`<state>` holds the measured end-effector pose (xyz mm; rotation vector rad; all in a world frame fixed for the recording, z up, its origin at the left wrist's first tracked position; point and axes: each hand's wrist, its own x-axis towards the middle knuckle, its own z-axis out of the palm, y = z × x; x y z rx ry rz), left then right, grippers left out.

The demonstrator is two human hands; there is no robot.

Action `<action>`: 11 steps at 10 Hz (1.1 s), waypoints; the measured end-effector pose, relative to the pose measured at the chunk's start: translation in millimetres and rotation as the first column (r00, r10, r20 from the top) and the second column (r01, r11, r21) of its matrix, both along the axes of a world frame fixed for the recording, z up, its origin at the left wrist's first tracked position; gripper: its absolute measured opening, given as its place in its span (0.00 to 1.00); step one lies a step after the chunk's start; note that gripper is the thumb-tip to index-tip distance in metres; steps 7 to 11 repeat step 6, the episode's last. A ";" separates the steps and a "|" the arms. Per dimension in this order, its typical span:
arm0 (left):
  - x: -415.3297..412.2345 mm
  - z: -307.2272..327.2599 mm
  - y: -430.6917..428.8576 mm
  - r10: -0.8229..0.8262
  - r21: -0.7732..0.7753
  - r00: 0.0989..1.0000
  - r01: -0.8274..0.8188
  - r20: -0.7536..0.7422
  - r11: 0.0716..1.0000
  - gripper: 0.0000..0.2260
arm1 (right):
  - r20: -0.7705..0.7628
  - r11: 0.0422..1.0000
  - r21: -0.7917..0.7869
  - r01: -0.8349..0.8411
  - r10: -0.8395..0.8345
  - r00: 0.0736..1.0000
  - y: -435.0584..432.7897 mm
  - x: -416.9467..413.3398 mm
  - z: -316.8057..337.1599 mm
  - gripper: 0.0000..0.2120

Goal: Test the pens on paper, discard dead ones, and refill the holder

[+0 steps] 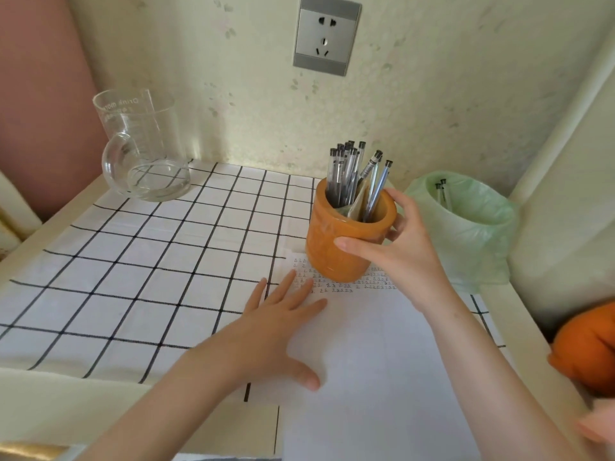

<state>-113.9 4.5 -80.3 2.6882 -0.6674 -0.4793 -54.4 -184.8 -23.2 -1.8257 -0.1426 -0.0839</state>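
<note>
Gripping the holder from its right side, the right hand had its thumb across the near wall and its fingers curled over the far rim, so the cup sat clamped between them. The holder was at the far end of the paper, over the rows of test scribbles; whether its base rested on the sheet or was just clear of it could not be told. A bunch of pens stood in it, most upright on the left, two leaning right. The left hand lay flat on the paper's left edge, fingers straight and spread, holding nothing. Right of the holder, just beside it, sat the bin lined with a green bag, with two pens inside. A glass jug stood far left on the checked cloth over the bench. The holder looked rigid, thick-walled and glossy, probably fairly heavy and a little slick, so a grip round the mid-wall seemed safer than one at the rim. With tall pens loose inside it would likely be top-heavy and should be kept upright. The paper seemed light and apt to slide on the cloth, so the flat palm pinning it looked sensible.
</note>
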 end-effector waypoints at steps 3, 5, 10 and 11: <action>5.3 2.7 9.1 -0.039 -0.047 0.996 0.036 -0.080 0.998 0.46 | -0.021 0.999 0.030 0.034 -0.033 0.999 0.8 17.1 -13.0 0.43; 6.5 4.0 9.9 -0.034 -0.067 0.993 0.026 -0.116 0.997 0.46 | -0.034 0.999 0.040 0.004 -0.002 0.999 -0.2 23.6 -17.3 0.42; 7.1 4.5 10.7 -0.024 -0.068 0.992 0.016 -0.125 0.998 0.46 | -0.021 1.000 -0.001 -0.026 0.026 0.999 -1.2 20.0 -15.1 0.42; 7.1 4.5 10.7 -0.024 -0.068 0.992 0.016 -0.125 0.998 0.46 | -0.021 1.000 -0.001 -0.026 0.026 0.999 -1.2 20.0 -15.1 0.42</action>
